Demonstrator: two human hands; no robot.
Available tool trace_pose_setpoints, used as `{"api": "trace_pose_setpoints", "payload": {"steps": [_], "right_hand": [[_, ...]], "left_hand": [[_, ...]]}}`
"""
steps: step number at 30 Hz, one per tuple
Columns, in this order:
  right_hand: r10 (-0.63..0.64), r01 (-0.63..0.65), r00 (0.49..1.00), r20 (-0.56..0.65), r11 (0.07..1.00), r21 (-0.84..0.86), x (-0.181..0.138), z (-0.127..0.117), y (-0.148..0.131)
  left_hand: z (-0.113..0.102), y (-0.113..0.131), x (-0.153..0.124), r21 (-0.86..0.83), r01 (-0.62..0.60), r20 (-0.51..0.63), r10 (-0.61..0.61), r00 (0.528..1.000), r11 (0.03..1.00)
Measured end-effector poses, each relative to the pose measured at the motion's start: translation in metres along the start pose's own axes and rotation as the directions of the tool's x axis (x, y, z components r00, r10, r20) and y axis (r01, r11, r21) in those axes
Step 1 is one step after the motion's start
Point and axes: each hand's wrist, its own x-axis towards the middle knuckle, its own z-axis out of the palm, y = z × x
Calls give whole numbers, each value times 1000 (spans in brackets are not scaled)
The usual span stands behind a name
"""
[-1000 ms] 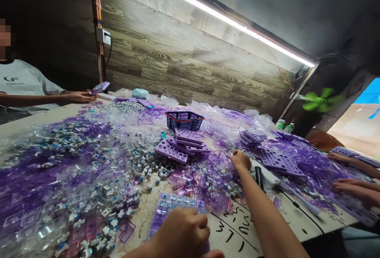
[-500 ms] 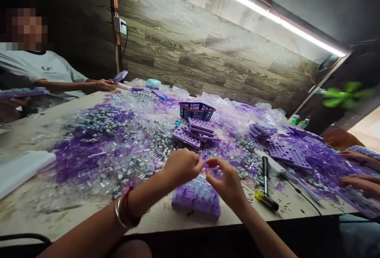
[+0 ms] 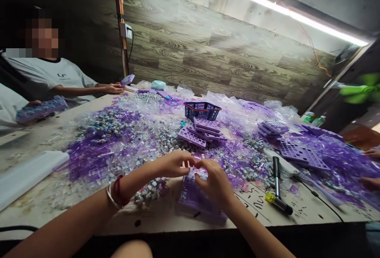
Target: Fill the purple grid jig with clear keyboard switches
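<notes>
My left hand [image 3: 175,164] is stretched over the front of the table, thumb and fingers bent and apart, with small pale bits showing in the gap. Facing it, my right hand [image 3: 215,181] curves in a C shape, thumb and forefinger apart. The fingertips of both hands meet or nearly meet above a purple keyboard case [image 3: 203,204] lying near the table's front edge. Clear pieces show on the case's far part, partly hidden by my right hand. Whether a small piece sits between the fingertips is too small to tell.
Loose switches [image 3: 150,188] and purple keycaps [image 3: 89,159] are heaped across the table. Beyond them stand purple plates [image 3: 192,137] and a dark basket [image 3: 202,111]. A black-handled tool [image 3: 276,177] lies right, a white slab [image 3: 35,175] left. Co-workers' hands [image 3: 114,88] appear at both sides.
My left hand has gone from a closed fist to bent, parted fingers, and its fingertips are now closer to my right hand's. The view has shifted slightly left.
</notes>
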Motion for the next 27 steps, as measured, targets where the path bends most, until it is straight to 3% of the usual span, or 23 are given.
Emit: {"api": "trace_pose_setpoints", "payload": {"steps": [4, 8, 17, 27], "right_hand": [[13, -15, 999, 40, 999, 53, 9, 8, 7], [-10, 3, 999, 52, 992, 127, 10, 11, 10], [-75, 68, 997, 32, 983, 170, 4, 12, 7], [-48, 50, 999, -16, 984, 169, 1, 15, 11]], "left_hand": [[8, -13, -6, -83, 93, -100, -101, 990, 992], [16, -17, -9, -43, 133, -145, -138, 980, 990], [18, -16, -12, -35, 228, -128, -230, 965, 973], [20, -17, -11, -6, 108, -128, -108, 986, 994]]}}
